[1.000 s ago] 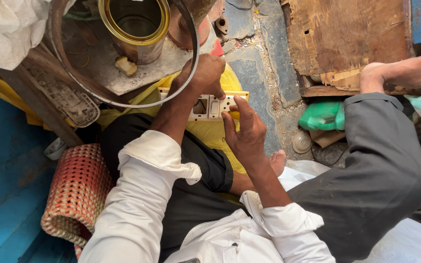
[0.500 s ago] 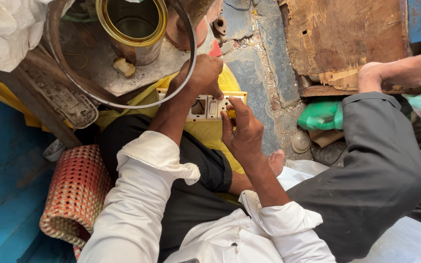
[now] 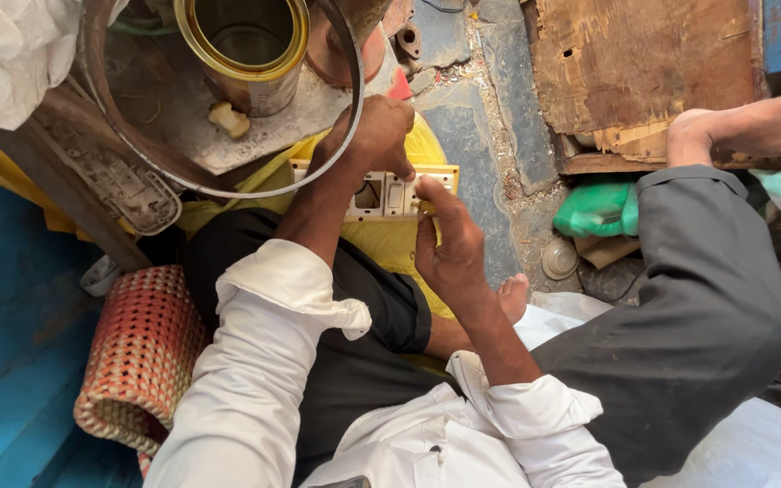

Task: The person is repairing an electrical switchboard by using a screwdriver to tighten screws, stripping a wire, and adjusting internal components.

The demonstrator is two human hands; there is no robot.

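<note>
Open round gold-rimmed tin (image 3: 244, 50) stands at top left; crumpled green plastic packet (image 3: 597, 210) lies on floor at right, nr white sack (image 3: 6, 54) in top-left corner.

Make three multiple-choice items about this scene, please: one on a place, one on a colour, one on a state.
1. Where is the switch plate?
A. between both hands
B. inside the tin can
C. on the woven mat

2. What colour is the rim of the tin can?
A. blue
B. yellow
C. red

3. How is the tin can?
A. lidded
B. tipped over
C. open, upright

Key: 1 A, the left hand grips its top and the right hand touches its right end. 2 B, the rim looks yellow. 3 C, its inside shows.
</note>
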